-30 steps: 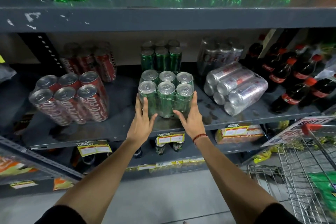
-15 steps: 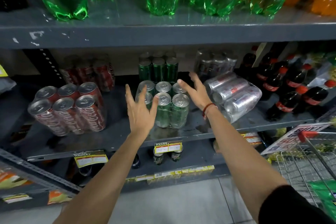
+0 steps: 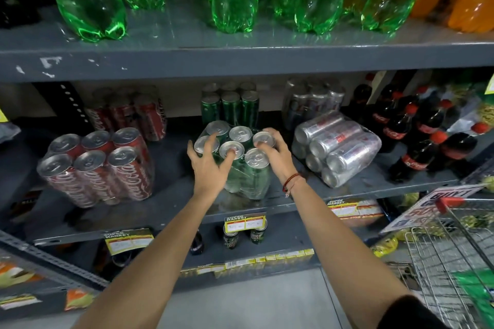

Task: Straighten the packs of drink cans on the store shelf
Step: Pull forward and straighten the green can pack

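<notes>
- Your left hand (image 3: 211, 165) lies on the top of the green pack (image 3: 238, 160), fingers spread wide over the near-left cans; it presses or steadies, it does not close around anything
- Your right hand (image 3: 275, 152) is curled over the right cans of the same pack, fingers on the lids and the palm against the right side; it looks like a loose hold on the pack's corner, though I cannot tell how firm it is
- The green pack stands upright in the middle of the shelf (image 3: 171, 195), near the front edge, but it is turned a little, so its sides do not run along the edge; I judge this pack is the one in work and it is not finished
- The red pack (image 3: 96, 165) at the left stands upright but leans and sits at an angle to the edge, so it probably needs a turn too
- The silver pack (image 3: 336, 147) at the right lies on its side, with the can ends toward you; this one is clearly left to do and needs to be stood up
- The packs in the back row look upright and roughly in line, but they are dark and partly hidden, so I cannot say for sure
- In my judgement the task is in an early part: no front pack is yet square, and one of three is in hand
</notes>
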Demonstrator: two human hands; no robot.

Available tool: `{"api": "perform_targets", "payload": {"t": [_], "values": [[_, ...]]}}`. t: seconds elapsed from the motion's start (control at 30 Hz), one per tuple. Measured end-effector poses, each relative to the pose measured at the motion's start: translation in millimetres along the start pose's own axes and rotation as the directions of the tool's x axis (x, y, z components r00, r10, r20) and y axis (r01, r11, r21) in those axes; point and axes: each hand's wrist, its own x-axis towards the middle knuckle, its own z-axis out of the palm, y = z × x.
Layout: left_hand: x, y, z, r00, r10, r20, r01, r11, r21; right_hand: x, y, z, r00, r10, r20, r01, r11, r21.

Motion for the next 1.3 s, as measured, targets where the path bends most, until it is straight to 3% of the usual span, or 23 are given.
{"api": "perform_targets", "payload": {"t": [0.17, 0.3, 0.5, 0.67, 0.83, 1.0, 1.07, 1.13, 1.2, 1.3], "values": [[43, -13, -18, 0.973, 0.062, 0.224, -0.080, 0.994, 0.070, -33, 2, 10, 0.994, -0.032, -0.103, 0.023, 0.996, -0.085], [78, -19, -25, 0.893, 0.082, 0.442, -0.186, 0.962, 0.198, -61, -3, 22, 0.989, -0.014, -0.147, -0.012, 0.986, -0.169], [103, 10, -11, 0.754, 0.109, 0.648, -0.354, 0.898, 0.260, -92, 0, 84, 0.900, -0.007, -0.436, -0.111, 0.963, -0.244], [108, 25, -6, 0.665, 0.077, 0.743, -0.407, 0.871, 0.274, -107, 3, 102, 0.918, -0.038, -0.394, -0.095, 0.945, -0.312], [86, 28, -12, 0.774, 0.105, 0.624, -0.294, 0.933, 0.208, -98, -5, 61, 0.909, -0.072, -0.412, -0.009, 0.981, -0.193], [26, 31, -22, 0.977, 0.099, 0.188, -0.119, 0.988, 0.095, -35, -28, 12, 0.937, -0.092, -0.337, 0.037, 0.985, -0.166], [-9, 33, -14, 0.997, -0.041, 0.061, 0.042, 0.999, -0.027, -4, -33, 0, 0.972, -0.030, -0.231, -0.015, 0.981, -0.192], [-43, 36, 1, 0.983, -0.180, 0.031, 0.183, 0.974, -0.133, 20, -31, -8, 0.992, 0.061, -0.106, -0.085, 0.970, -0.230], [-66, 40, 17, 0.970, -0.233, 0.068, 0.242, 0.953, -0.185, 30, -23, -9, 0.987, 0.160, -0.011, -0.159, 0.964, -0.213], [-66, 40, 35, 0.966, -0.250, 0.071, 0.259, 0.949, -0.179, 32, -6, -5, 0.971, 0.238, -0.002, -0.237, 0.965, -0.115]]}}
